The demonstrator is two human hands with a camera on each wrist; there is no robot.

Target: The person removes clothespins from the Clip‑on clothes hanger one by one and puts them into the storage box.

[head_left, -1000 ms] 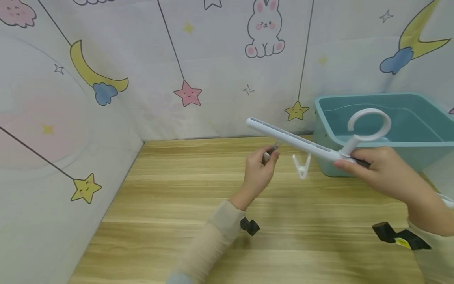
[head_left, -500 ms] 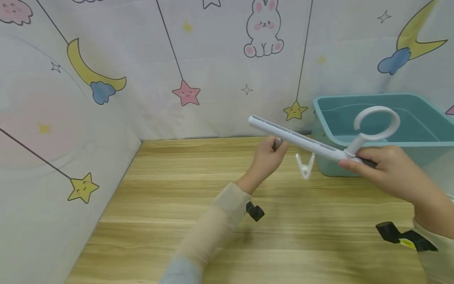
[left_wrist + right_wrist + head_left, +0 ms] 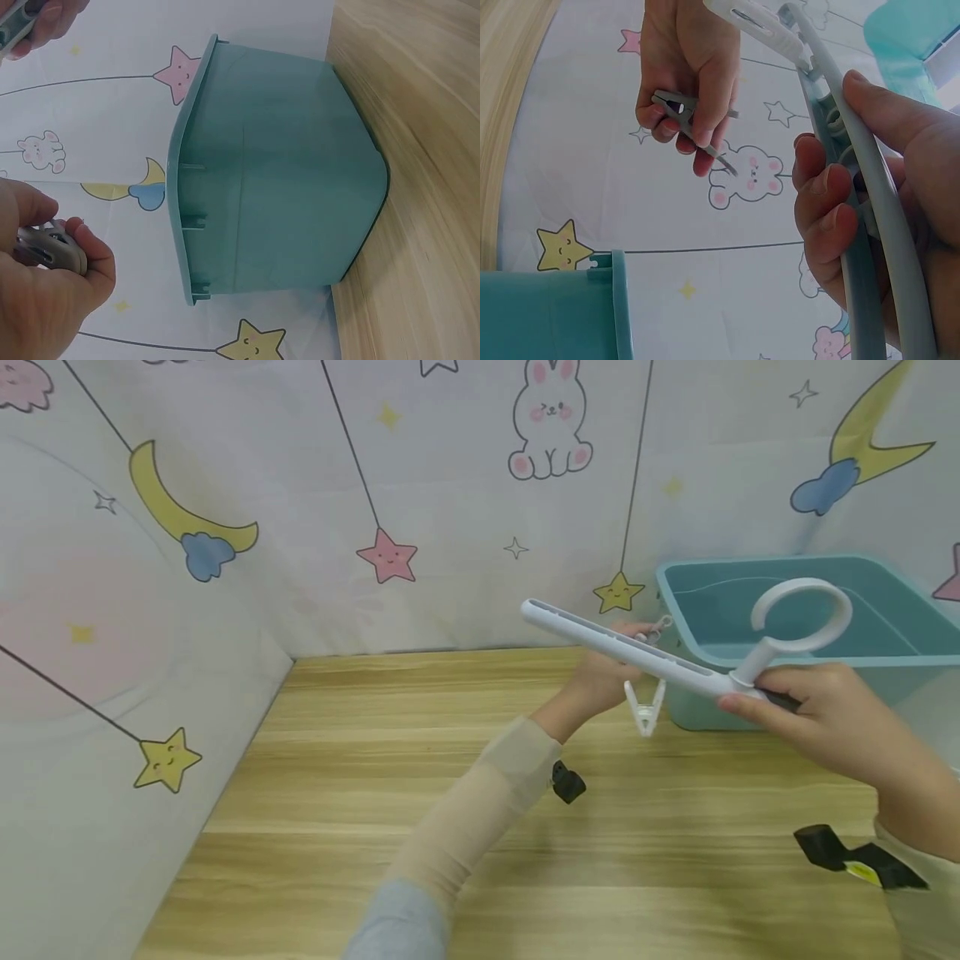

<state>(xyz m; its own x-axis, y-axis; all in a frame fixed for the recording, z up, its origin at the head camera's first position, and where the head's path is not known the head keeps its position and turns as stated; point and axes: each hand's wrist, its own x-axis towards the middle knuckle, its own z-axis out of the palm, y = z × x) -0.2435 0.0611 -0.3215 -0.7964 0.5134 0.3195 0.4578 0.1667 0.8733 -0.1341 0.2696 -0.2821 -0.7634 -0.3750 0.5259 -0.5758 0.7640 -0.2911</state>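
Note:
My right hand (image 3: 832, 718) grips a pale plastic hanger (image 3: 675, 673) near the base of its ring-shaped hook, the bar slanting up to the left. From this bar hangs a white clip (image 3: 646, 720), also seen in the right wrist view as a white clip (image 3: 761, 28) on the rail. Behind the bar, my left hand (image 3: 592, 683) is partly hidden in the head view. Its thumb and fingers pinch a small grey clip (image 3: 678, 106), which stands apart from the hanger in the right wrist view. The left wrist view shows the same grey clip (image 3: 54, 250) close up.
A teal plastic tub (image 3: 678, 693) stands at the back right of the wooden table (image 3: 360, 777), behind the hanger's hook. A white cloth (image 3: 450, 485) printed with stars, moons and a rabbit hangs behind and along the left side.
My left hand has moved to the right and away from me with the grey clip, passing behind the hanger bar. The right hand and hanger have shifted only slightly right.

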